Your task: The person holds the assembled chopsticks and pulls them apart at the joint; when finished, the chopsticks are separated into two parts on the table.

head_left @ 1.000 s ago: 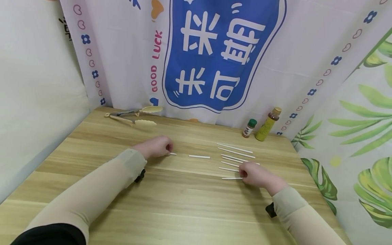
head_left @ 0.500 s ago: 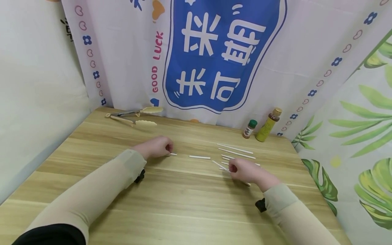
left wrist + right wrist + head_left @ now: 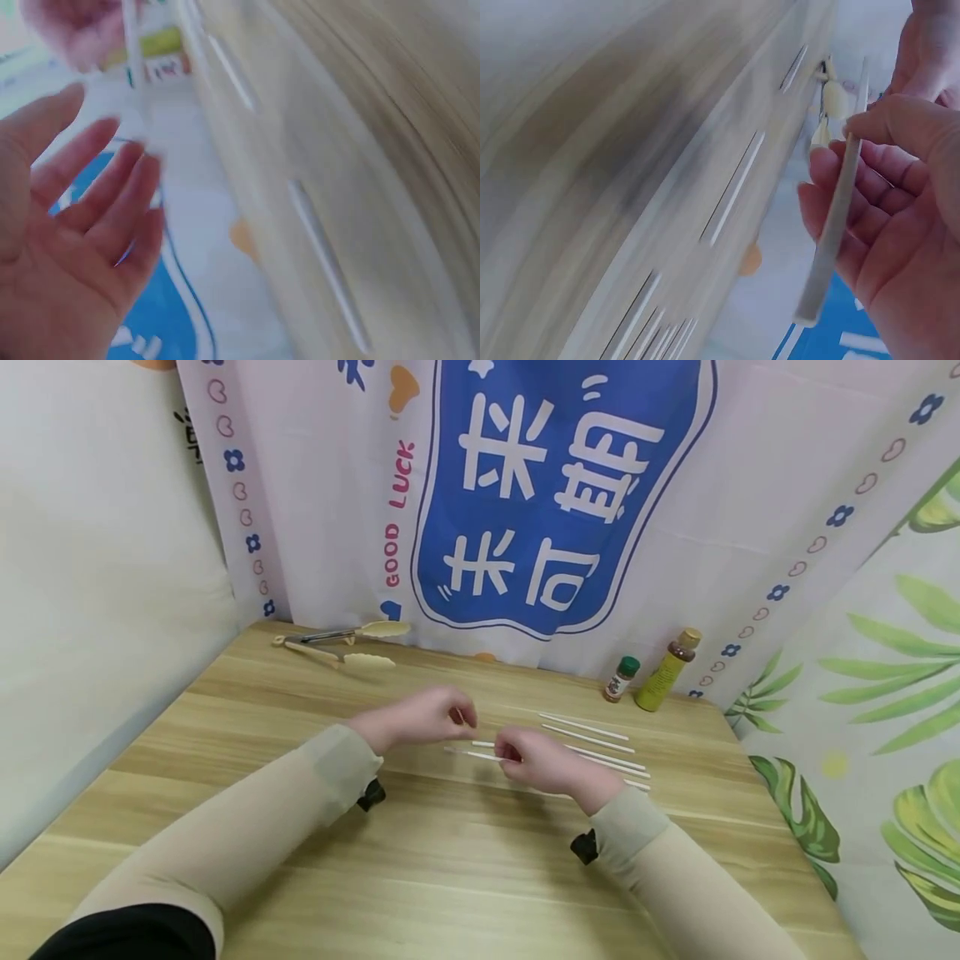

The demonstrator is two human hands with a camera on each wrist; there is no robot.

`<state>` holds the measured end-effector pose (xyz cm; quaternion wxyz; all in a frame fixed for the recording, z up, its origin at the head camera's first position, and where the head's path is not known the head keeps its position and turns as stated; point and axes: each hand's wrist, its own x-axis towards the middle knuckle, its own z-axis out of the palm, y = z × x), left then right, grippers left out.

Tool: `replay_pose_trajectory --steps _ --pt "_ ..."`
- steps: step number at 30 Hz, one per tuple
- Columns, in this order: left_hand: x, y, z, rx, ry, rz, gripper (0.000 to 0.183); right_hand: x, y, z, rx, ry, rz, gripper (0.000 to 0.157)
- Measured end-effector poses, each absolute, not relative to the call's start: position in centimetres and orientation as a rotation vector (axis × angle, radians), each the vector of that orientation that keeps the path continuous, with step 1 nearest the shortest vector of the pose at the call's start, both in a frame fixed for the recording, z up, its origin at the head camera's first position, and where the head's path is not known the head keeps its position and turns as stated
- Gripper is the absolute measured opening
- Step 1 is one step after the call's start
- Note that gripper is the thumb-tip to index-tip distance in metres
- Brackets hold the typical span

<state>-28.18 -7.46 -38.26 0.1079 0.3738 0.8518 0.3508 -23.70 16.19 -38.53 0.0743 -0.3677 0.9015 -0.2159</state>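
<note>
My right hand (image 3: pixel 540 764) pinches a thin white stick (image 3: pixel 483 755) between thumb and fingers, above the wooden table. In the right wrist view, this stick (image 3: pixel 831 232) runs lengthwise past the fingertips. Left of it, my left hand (image 3: pixel 427 718) is raised, close to the stick's far end. The left wrist view shows the left hand (image 3: pixel 90 232) with fingers spread and nothing in them. One stick (image 3: pixel 735 184) lies on the table below the hands, and another stick (image 3: pixel 793 69) lies farther left, hidden behind the left hand in the head view.
Several more white sticks (image 3: pixel 588 738) lie side by side at the right, partly covered by my right hand. Beige tongs (image 3: pixel 337 647) lie at the back left. A green-capped jar (image 3: pixel 621 681) and a yellow-labelled bottle (image 3: pixel 667 671) stand at the back right, before a printed cloth (image 3: pixel 330 527).
My right hand has lifted a stick from the right-hand row and carried it left. My left hand has let go of the stick on the left and moved right, towards the right hand.
</note>
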Motion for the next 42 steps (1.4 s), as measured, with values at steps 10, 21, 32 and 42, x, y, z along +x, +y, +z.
replay_pose_trajectory --steps 10,21,32,42 --pt "-26.6 -6.5 -38.2 1.016 2.297 1.074 0.016 -23.5 14.7 -38.4 -1.161 2.72 -0.797 0.009" --pt "-26.9 -6.8 -38.6 1.028 2.324 1.05 0.012 -23.7 15.4 -39.1 -1.111 2.755 -0.876 0.003" --pt "-26.4 -6.1 -38.5 1.166 2.335 1.049 0.019 -23.2 14.7 -38.6 -1.032 2.848 -0.781 0.011" --pt "-26.6 -6.9 -37.7 1.168 2.219 1.123 0.02 -22.8 14.8 -38.4 -1.19 2.863 -0.809 0.016"
